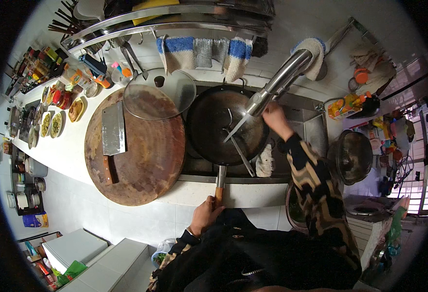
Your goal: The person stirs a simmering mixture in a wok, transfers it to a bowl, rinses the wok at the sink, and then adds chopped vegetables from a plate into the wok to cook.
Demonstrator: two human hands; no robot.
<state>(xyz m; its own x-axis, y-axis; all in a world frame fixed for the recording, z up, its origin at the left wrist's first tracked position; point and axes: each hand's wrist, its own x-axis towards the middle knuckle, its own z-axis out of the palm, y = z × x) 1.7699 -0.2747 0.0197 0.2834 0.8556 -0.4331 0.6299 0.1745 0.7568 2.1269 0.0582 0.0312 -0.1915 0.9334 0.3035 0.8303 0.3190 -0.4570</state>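
My left hand [206, 215] is closed around the wooden handle [219, 195] of a dark wok [204, 127] on the stove. Above the wok's right side slants a metal faucet [285, 78], and a stream of water [237, 127] runs from it into the pan. Close behind the spout is my right hand [277, 118]; its fingertips are hidden, so its grip cannot be made out. A metal utensil [241, 155] lies in the wok, its handle resting over the near right rim. Beside the wok lies a crumpled pale cloth [264, 162].
To the left, a cleaver [114, 127] lies on a round wooden chopping board [155, 160]. A glass lid [179, 91] overlaps the board's far edge. Small dishes of food [56, 125] stand farther left. Towels [179, 51] hang from the rack behind. A dark basin [352, 157] sits at the right.
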